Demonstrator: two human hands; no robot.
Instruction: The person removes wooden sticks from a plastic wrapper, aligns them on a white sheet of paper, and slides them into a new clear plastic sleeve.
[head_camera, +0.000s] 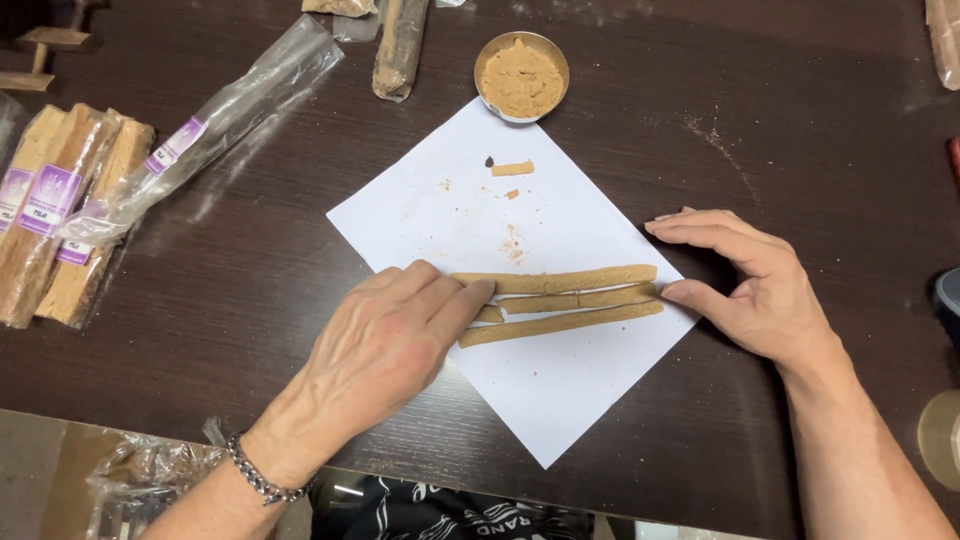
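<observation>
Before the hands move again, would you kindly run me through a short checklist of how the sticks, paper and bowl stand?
1. Three tan sticks lie side by side on the paper: ok.
2. Left hand rests its fingers on the sticks' left ends: ok.
3. Right hand has its thumb at the sticks' right ends: ok.
4. Sticks whole: not ok; the middle one looks cracked, and a short piece lies apart.
5. White paper lies flat under the sticks, on the table: ok.
6. Bowl of powder is upright at the paper's top corner, apart from both hands: ok.
</observation>
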